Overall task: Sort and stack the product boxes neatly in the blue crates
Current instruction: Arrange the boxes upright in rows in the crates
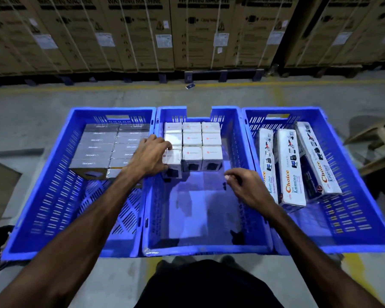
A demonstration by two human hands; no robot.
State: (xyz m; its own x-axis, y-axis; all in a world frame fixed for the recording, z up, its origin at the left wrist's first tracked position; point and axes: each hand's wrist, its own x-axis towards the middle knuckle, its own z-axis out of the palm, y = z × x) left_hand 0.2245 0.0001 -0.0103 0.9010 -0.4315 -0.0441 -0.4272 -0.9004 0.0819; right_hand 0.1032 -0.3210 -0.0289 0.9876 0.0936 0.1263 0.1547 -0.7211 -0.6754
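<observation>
Three blue crates stand side by side on the floor. The left crate (53, 181) holds two rows of dark grey boxes (98, 147). In the middle crate (200, 247), small white boxes (211, 138) sit in a tight grid at the far end. My left hand (150, 155) grips the near-left white box (172, 160) of that grid, fingers over its top and thumb on its front. My right hand (242, 185) hovers over the middle crate's right side, fingers loosely curled, holding nothing. The right crate (353, 221) holds three long white "Choice" boxes (290, 167) lying lengthwise.
Tall cardboard washing-machine cartons (187, 32) on pallets line the back behind a yellow floor line. A cardboard piece (0, 185) lies at the left and a wooden frame (378, 141) stands at the right. My dark-clothed legs (207, 285) are just behind the middle crate.
</observation>
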